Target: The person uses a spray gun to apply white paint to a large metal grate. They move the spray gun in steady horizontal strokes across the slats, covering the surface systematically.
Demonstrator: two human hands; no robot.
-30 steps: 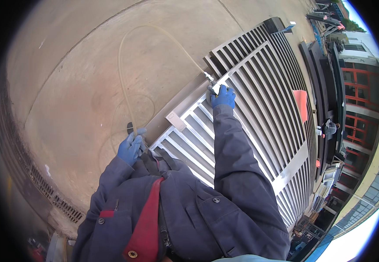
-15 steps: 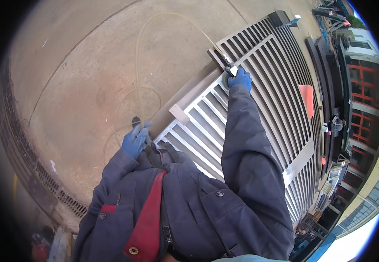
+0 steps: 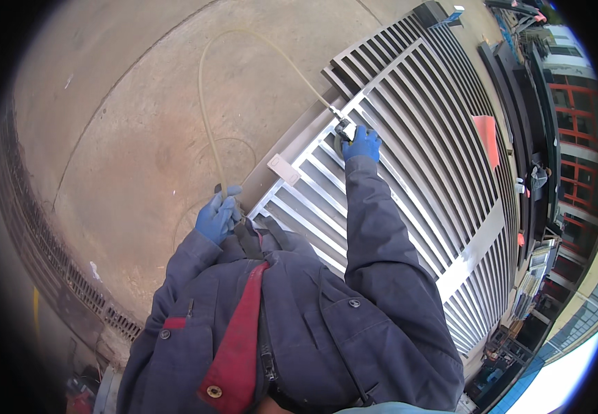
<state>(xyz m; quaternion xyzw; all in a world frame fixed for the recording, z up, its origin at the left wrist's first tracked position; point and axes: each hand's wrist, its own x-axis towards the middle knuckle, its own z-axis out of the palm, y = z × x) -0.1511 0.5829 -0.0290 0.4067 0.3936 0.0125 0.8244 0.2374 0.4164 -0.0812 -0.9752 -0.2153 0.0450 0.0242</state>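
My right hand [image 3: 362, 143], in a blue glove, is closed around a small air sander [image 3: 344, 130] with a black and white body. The sander rests on the edge of a large slatted metal gate panel [image 3: 466, 265], where bright bare bars meet darker ones. A pale, see-through air hose [image 3: 204, 90] runs from the tool in a wide loop back to my left side. My left hand [image 3: 217, 215], gloved in blue and grey, has its fingers curled around this hose close to my waist. The sander's pad is mostly hidden by my hand.
A light rectangular block [image 3: 284, 169] sits on the panel's near left edge. An orange-red piece [image 3: 485, 140] lies on the slats. Dark long profiles [image 3: 513, 103] are stacked at the right. A drain grate [image 3: 82, 290] crosses the concrete floor [image 3: 133, 138] at the left.
My right hand and the sander have come back toward me along the panel's edge. The hose loop has shifted left and lower. My left hand stays near my waist.
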